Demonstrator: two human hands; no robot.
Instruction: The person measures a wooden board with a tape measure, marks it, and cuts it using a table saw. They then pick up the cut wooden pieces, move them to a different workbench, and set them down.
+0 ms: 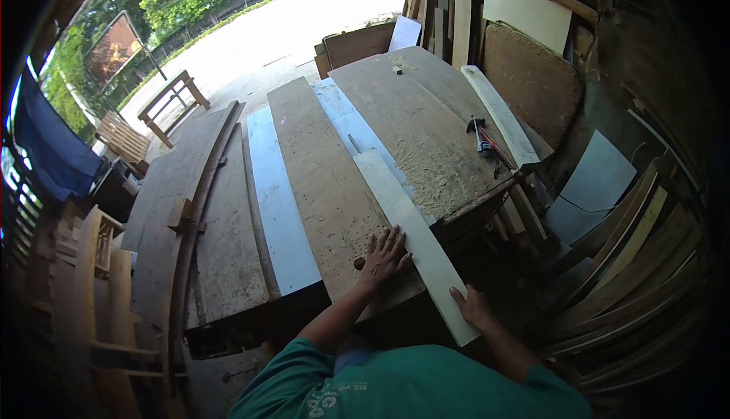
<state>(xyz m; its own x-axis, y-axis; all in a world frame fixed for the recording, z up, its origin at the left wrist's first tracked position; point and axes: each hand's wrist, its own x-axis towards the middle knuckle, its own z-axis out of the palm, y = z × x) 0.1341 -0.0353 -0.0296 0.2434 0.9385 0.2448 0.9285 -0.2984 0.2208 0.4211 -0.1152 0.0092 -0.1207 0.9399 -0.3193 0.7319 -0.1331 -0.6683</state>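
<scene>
A long pale wooden board [407, 217] lies at a slant across the workbench, its near end jutting past the front edge. My left hand [384, 258] rests flat beside it on the brown bench plank [327, 183], fingers spread and fingertips by the board's left edge. At the near end my right hand [473, 306] grips the board's right edge, thumb on top; its other fingers are partly hidden. A small dark peg [359, 263] stands next to my left wrist. Near the board's far end lies a thin, pointed object [354, 144], too small to name.
Wood shavings [441, 183] cover part of the right bench top. Hand tools [484, 144], one with red on it, lie near another pale board [498, 115]. A long brown beam [201, 191] lies along the left. Stacked planks [646, 274] fill the right side.
</scene>
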